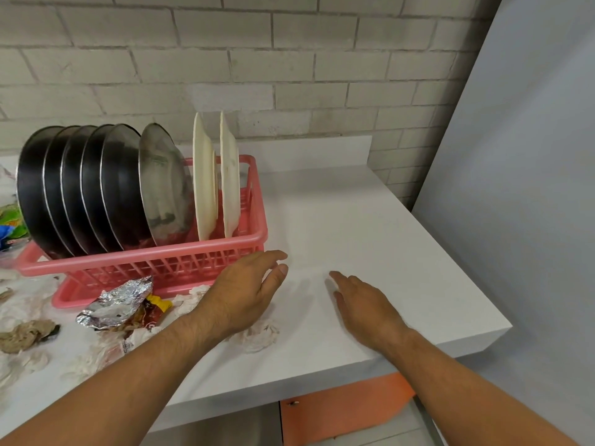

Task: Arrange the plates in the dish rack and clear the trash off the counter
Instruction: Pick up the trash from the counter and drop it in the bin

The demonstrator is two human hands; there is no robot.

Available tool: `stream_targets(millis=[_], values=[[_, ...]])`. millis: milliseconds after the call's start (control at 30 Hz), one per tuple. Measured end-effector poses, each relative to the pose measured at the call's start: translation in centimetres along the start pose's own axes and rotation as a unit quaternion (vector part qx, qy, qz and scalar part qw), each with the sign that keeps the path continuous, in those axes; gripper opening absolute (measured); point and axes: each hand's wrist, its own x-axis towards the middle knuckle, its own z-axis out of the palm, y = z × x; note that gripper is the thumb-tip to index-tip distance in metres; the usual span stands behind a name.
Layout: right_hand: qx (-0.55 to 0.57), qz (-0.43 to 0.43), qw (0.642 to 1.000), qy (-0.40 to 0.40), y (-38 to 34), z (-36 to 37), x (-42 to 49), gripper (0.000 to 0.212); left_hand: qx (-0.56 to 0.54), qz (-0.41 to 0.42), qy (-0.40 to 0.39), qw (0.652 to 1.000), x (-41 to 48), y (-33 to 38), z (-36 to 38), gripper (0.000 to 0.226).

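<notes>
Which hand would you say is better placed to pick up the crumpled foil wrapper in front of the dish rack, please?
Probably the left hand: it hovers open beside the pink dish rack, with the foil wrapper just to its left. The right hand is over bare counter, farther away.

Just the one camera, worn on the person's head, looking forward and steeply down over both forearms at the white bench (354, 220). It sits close in, the pink dish rack (167, 252) to the left, the brick wall (289, 59) straight ahead, wide-angle bending the edges
</notes>
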Motion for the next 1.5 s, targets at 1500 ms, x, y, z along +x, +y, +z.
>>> stream_targets(millis=[1500], values=[[-0.011,0.076,0.996,-0.054,-15.1,1.1,1.0,0.062,-0.153,-0.032,0.054,0.986,-1.3,-2.9,-7.4,0.021]])
